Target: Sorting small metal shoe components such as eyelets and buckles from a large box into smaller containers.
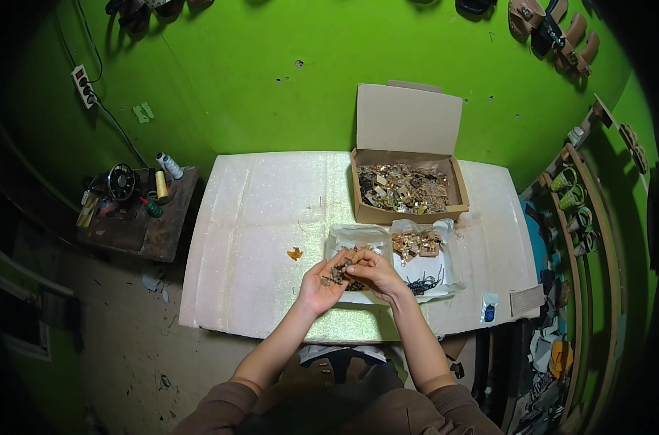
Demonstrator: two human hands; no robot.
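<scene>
Palm up, my left hand (315, 291) cups a small heap of dark bronze-coloured metal pieces (336, 274). My right hand (380, 275) is at the heap with thumb and fingers pinched together; the piece between them is too small to make out. Both hands are over a white paper-lined tray (338, 235), and they hide much of what lies in it. Beside it on the right, a second lined tray (451, 272) holds gold-coloured pieces (416, 247) at the far end and black, thin, stringy pieces (424, 284) nearer me.
Behind the trays an open cardboard box (409, 217) is full of mixed metal pieces. A small orange-brown scrap (295, 254) lies left on the table (250, 232). A small packet (490, 308) lies near right; a sewing machine (121, 181) stands left, a wooden rack (579, 217) right.
</scene>
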